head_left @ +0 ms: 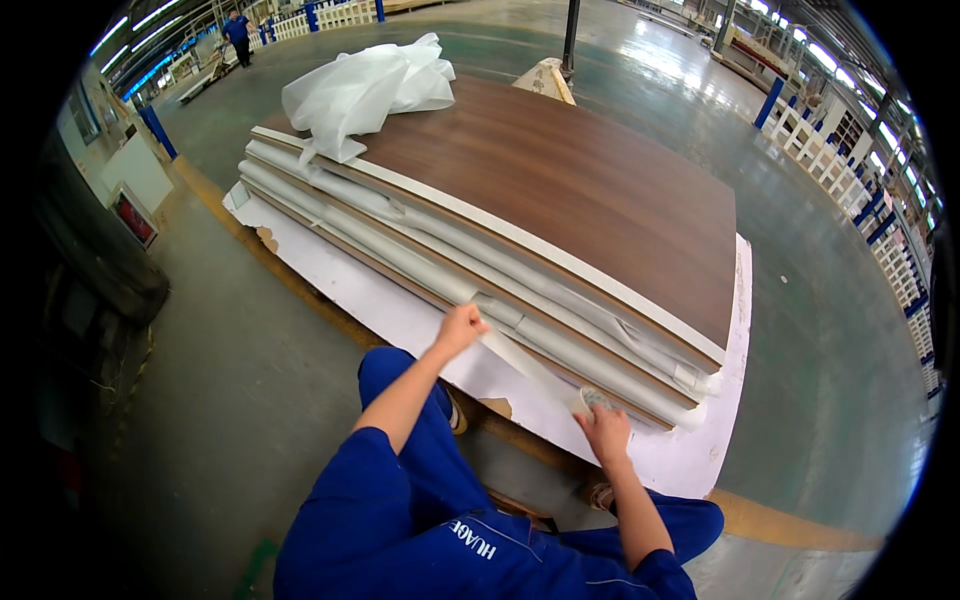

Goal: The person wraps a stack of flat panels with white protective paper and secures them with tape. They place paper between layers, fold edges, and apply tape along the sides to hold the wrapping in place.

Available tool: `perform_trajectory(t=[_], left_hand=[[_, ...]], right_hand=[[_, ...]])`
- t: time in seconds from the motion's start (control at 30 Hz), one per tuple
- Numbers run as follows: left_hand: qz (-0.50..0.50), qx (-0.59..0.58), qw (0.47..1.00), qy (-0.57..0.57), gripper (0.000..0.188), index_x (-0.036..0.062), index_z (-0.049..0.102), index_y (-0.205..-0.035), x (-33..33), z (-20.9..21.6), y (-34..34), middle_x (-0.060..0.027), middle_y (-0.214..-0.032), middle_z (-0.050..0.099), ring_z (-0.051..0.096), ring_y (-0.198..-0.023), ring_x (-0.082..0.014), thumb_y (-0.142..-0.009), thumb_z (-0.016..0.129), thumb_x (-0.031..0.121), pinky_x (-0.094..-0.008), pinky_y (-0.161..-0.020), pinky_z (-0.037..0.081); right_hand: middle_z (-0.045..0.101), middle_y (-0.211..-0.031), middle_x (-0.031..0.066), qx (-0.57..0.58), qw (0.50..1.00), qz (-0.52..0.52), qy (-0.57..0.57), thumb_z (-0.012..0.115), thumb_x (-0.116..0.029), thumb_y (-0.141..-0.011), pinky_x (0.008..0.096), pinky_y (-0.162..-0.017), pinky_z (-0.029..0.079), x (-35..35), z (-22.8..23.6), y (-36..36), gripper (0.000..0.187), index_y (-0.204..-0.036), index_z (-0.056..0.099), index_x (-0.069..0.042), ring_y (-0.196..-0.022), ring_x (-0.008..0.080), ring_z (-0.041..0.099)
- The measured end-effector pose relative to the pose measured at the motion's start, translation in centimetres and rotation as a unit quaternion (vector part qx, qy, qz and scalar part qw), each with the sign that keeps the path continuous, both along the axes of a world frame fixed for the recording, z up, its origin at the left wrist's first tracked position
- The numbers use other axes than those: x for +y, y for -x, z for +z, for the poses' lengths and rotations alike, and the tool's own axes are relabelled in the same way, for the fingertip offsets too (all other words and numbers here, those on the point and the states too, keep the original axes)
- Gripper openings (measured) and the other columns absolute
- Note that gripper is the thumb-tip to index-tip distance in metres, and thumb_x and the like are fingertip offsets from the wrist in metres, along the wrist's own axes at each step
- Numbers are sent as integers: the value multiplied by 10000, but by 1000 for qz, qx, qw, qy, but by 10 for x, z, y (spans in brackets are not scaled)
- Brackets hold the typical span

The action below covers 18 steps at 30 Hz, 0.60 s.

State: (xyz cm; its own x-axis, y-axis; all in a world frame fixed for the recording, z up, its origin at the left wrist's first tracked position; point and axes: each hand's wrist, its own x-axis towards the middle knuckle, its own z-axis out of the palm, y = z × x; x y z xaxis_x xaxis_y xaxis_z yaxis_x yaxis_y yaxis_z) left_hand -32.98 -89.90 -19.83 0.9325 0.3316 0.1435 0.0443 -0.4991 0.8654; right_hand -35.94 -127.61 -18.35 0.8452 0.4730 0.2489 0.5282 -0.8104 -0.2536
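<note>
— Filling the middle of the frame, what is that?

— A stack of brown wood panels (560, 190) wrapped in pale sheeting, lying on a white board (380, 300); crumpled white plastic (365, 85) sits on its upper-left corner.

— And the hands?

— Left hand (462, 328), at centre, pinches a strip of tape (525, 368) against the stack's edge. Right hand (604, 430), lower right, grips what is probably the tape roll (595, 400).
</note>
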Motion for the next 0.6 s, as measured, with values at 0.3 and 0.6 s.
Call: perform_trajectory(t=[0.3,0.6], left_hand=[[163,0,986,-31,395,31,434,-642,127,2,-64,-101,-624,551,478,-616,-263,-700,788,197,-397,-590,419],[211,-33,976,-35,243,65,515,-693,159,-19,-108,-47,-727,590,472,-829,-261,-749,739,141,-410,-708,426]], right_hand=[[581,-558,99,-117,989,51,71,685,-415,-782,413,-879,381,7,73,-93,356,-651,590,-97,-554,260,566],[565,-508,105,-115,983,24,141,679,-373,-796,405,-748,442,69,55,-123,356,-616,556,-91,-510,289,562]])
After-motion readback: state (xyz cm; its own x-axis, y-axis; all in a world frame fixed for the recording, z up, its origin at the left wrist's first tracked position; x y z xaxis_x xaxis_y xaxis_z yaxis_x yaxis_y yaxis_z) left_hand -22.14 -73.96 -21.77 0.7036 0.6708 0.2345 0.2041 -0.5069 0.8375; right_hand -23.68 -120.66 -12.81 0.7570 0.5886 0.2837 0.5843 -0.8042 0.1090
